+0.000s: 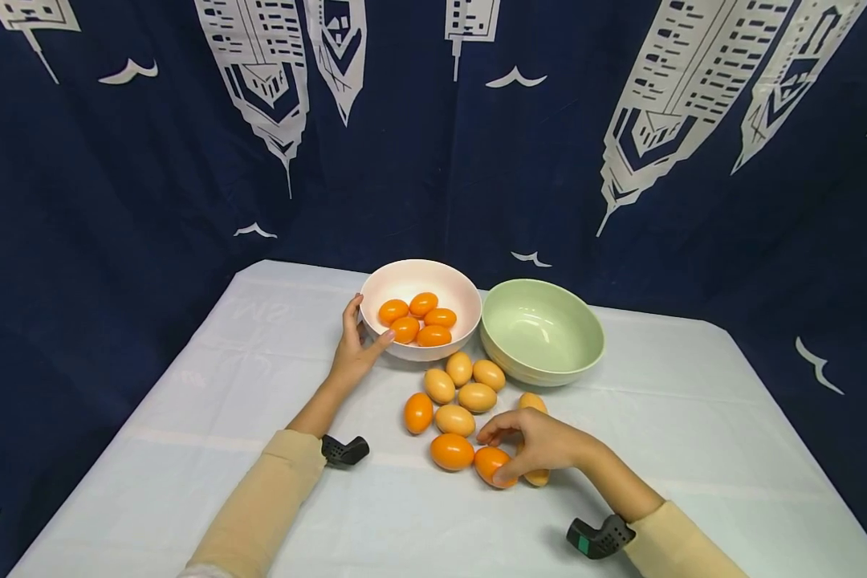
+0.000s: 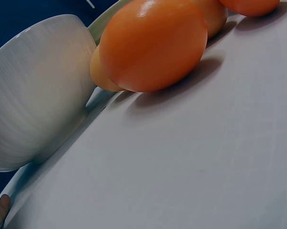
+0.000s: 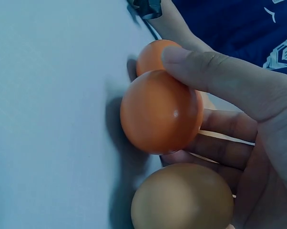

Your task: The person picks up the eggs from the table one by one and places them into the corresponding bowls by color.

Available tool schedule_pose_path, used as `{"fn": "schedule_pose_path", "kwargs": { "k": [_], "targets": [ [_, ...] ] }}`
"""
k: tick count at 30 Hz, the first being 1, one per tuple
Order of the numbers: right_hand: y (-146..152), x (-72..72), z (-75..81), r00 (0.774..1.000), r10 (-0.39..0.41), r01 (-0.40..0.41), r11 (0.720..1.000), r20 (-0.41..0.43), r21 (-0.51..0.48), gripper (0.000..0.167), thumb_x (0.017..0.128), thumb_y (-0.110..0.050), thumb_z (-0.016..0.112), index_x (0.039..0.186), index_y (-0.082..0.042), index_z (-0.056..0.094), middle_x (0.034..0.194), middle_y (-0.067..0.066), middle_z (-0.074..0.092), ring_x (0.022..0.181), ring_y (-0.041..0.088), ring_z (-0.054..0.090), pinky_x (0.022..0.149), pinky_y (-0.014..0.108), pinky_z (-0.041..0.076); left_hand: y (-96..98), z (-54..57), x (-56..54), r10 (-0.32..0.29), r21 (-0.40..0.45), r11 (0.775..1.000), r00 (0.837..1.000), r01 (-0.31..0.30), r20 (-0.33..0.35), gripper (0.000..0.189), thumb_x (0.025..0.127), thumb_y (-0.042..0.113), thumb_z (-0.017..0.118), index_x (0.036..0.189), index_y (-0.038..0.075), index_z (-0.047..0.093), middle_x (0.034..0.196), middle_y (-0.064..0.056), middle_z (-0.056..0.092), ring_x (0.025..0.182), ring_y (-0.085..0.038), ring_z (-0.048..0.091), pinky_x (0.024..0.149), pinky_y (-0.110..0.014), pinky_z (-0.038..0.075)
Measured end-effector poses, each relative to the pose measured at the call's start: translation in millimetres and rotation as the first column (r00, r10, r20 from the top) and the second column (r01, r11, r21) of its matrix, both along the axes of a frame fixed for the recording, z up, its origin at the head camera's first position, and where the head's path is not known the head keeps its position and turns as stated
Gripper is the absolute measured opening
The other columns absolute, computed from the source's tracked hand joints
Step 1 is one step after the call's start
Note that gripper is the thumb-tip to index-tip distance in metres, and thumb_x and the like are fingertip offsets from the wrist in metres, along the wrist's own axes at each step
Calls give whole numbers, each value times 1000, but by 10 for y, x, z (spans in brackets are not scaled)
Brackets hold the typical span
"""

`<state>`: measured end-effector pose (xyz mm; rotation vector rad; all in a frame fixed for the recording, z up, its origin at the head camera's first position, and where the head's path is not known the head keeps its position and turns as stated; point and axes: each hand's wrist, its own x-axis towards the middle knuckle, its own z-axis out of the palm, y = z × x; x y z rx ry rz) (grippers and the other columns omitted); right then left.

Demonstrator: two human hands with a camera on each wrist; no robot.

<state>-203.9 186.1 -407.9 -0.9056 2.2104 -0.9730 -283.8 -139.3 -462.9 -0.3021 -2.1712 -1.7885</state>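
My left hand [image 1: 356, 353] holds the side of a pale pink bowl [image 1: 470, 285], thumb at the front rim and fingers along its left wall. Several orange eggs [image 1: 434, 335] lie inside the bowl. My right hand [image 1: 542, 440] has its thumb and fingers about an orange egg [image 3: 158, 114] on the table; the thumb touches it in the right wrist view. Another orange egg [image 1: 451, 452] lies just left of it. A tan egg [image 3: 181, 198] sits beside the right hand, partly hidden by it in the head view.
A green bowl [image 1: 542, 365] stands right of the pink one. Several tan eggs [image 1: 477, 397] cluster in front of the bowls, with an orange egg [image 1: 418, 413] at their left. The white-covered table [image 1: 188, 449] meets a dark blue printed curtain [image 1: 433, 185] at the back.
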Motion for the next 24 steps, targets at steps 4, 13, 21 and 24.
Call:
{"fn": "schedule_pose_path", "kwargs": {
  "k": [4, 13, 21, 24],
  "targets": [
    [6, 24, -1, 1000, -9, 9, 1000, -12, 16, 49, 73, -25, 86, 115, -8, 67, 108, -7, 65, 103, 14, 60, 95, 34, 48, 3, -4, 6, 3, -2, 1000, 1000, -3, 8, 81, 92, 17, 68, 151, 14, 13, 162, -11, 4, 141, -39, 25, 115, -45, 24],
    [5, 54, -54, 998, 1, 1, 999, -60, 39, 44, 71, -27, 86, 109, -12, 70, 96, -10, 64, 88, 10, 57, 80, 28, 50, 4, -14, 43, 3, -5, 1000, 1000, -3, 22, 81, 92, 16, 67, 152, 12, 12, 162, -11, 4, 141, -40, 27, 114, -45, 25],
    [-2, 29, -17, 998, -17, 21, 998, -63, 61, 41, 72, -25, 85, 108, -12, 70, 97, -9, 65, 91, 11, 58, 84, 28, 50, 1, 3, 30, 4, 14, 1000, 1000, -4, -1, 82, 92, 15, 68, 152, 12, 13, 162, -11, 5, 141, -39, 26, 115, -45, 25],
    [11, 21, -5, 999, -24, 25, 999, -45, 42, 41, 73, -23, 84, 108, -10, 70, 98, -7, 65, 93, 13, 59, 86, 31, 50, 2, 7, 26, 1, 12, 1000, 1000, -1, 3, 82, 92, 17, 69, 152, 13, 13, 162, -11, 4, 141, -39, 26, 115, -45, 25]
  ]
}}
